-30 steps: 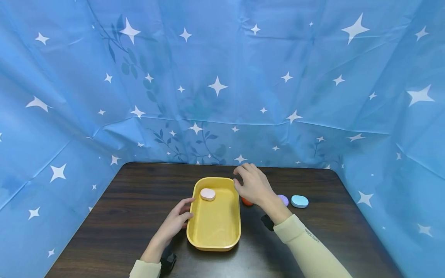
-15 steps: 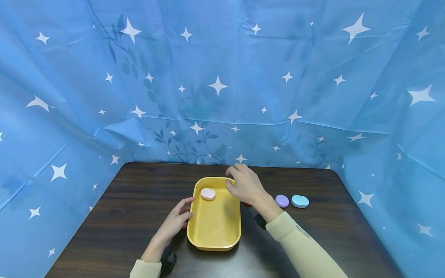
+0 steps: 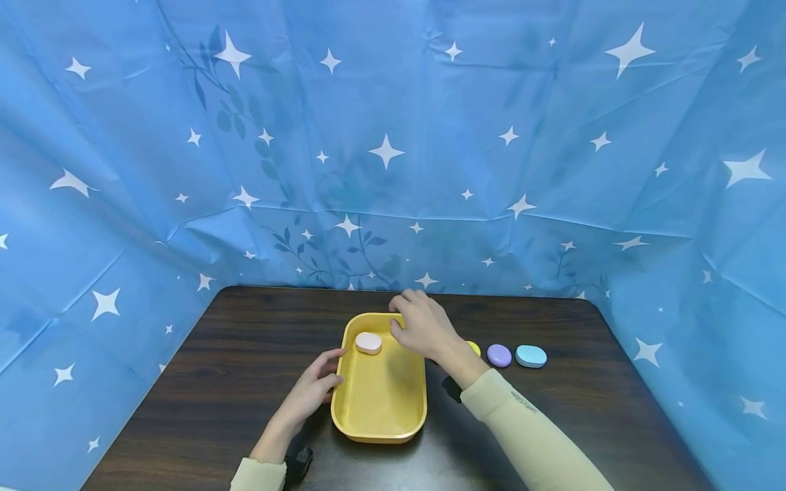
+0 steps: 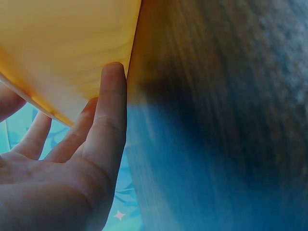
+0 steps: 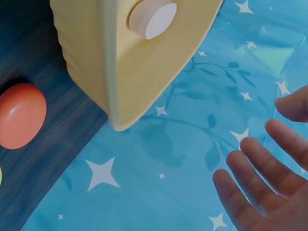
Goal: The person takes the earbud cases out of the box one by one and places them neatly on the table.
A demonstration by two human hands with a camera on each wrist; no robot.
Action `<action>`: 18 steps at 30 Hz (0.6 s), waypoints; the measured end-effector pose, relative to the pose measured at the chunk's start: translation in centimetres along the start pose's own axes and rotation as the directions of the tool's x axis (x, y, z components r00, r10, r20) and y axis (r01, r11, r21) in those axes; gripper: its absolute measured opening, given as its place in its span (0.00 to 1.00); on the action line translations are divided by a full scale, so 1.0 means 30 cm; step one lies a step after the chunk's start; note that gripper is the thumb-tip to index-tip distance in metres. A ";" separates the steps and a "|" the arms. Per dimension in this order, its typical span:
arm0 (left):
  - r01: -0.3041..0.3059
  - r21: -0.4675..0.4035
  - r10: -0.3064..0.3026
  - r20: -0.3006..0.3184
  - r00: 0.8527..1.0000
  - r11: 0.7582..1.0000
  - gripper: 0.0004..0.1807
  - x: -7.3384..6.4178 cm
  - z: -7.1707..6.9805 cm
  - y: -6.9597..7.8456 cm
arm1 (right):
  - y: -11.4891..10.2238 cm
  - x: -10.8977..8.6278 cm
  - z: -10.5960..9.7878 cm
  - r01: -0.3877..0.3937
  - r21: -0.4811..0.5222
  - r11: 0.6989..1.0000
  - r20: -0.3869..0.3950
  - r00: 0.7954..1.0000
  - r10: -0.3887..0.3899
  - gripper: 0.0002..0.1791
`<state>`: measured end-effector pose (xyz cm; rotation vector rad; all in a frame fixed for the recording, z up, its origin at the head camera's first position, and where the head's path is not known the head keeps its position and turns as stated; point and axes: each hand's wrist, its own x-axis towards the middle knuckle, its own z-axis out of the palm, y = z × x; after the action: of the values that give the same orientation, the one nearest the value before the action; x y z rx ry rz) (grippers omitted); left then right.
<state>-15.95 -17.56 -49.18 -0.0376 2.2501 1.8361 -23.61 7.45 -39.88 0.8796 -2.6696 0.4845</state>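
Note:
A yellow rectangular tray (image 3: 379, 402) lies on the table, with a pale pink rounded block (image 3: 368, 343) inside near its far left corner. My left hand (image 3: 308, 387) is at the tray's left side; in the left wrist view its fairly straight fingertips (image 4: 113, 72) rest against the outer wall. Over the far right corner of the tray hovers my right hand (image 3: 424, 324), its fingers spread and loosely bent with nothing between them, as the right wrist view shows. The pale block sits apart from that hand.
Right of the tray, an orange oval block (image 5: 21, 115) lies mostly hidden in the head view by the right hand. Beyond it are a yellow block (image 3: 474, 348), a purple round one (image 3: 499, 355) and a light blue one (image 3: 531, 356). A blue starry curtain (image 3: 393, 170) surrounds the table.
My right hand has moved left over the tray's far right corner, bringing the purple and then the yellow block into sight. The left hand and the tray have stayed put.

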 end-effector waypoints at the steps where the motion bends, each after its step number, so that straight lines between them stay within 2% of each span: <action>1: -0.001 0.001 0.001 0.002 1.000 1.000 0.29 0.000 0.000 0.000 | -0.003 0.003 0.001 0.001 0.000 1.000 0.004 1.000 -0.001 0.10; 18: -0.006 0.004 0.006 0.007 1.000 1.000 0.29 0.004 0.001 -0.008 | -0.027 0.046 0.071 -0.011 -0.052 0.999 0.124 0.992 0.017 0.11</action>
<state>-16.01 -17.58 -49.44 -0.0237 2.2517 1.8316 -24.53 5.27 -41.11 0.9042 -2.7888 0.3737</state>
